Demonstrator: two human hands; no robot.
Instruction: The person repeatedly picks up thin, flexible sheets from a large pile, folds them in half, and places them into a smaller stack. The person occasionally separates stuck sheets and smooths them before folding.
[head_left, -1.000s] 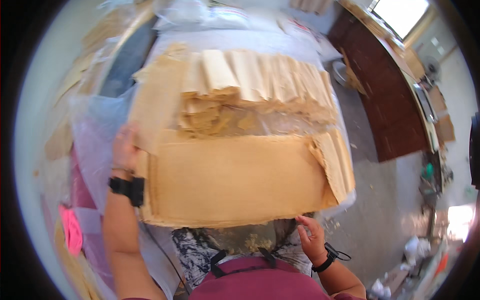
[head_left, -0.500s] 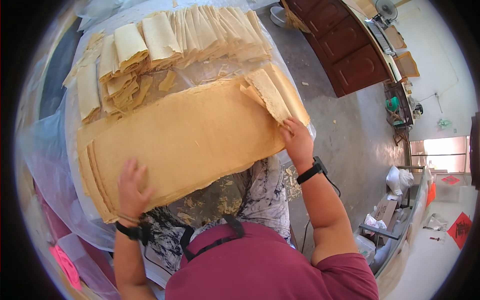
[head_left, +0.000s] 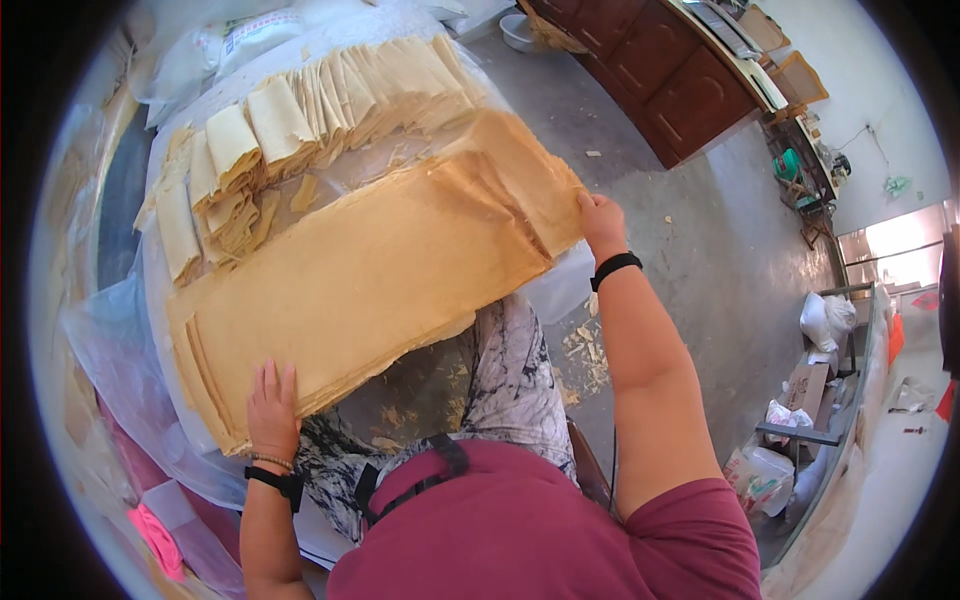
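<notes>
A broad stack of thin tan sheets (head_left: pixel 340 280), which look like dried tofu skin, lies across the table in front of me. My left hand (head_left: pixel 272 412) rests flat on its near left end, fingers stretched out and holding nothing. At the right end, my right hand (head_left: pixel 603 226) pinches the edge of a thin tan sheet (head_left: pixel 530 170), which is creased and partly raised. Behind the stack stand folded tan sheets (head_left: pixel 350 95) packed in a row, with more folded bundles at the left end (head_left: pixel 180 230).
Clear plastic (head_left: pixel 330 175) covers the table, with broken flakes on it. Flakes also lie on the grey floor (head_left: pixel 640 270). A dark red cabinet (head_left: pixel 665 80) stands at the far right, near a white basin (head_left: pixel 520 33). White bags (head_left: pixel 825 318) sit on a rack at the right.
My right hand has moved up with the sheet's edge, and the folded strip at the right end has opened out. My left hand has settled on the stack. The view has shifted slightly.
</notes>
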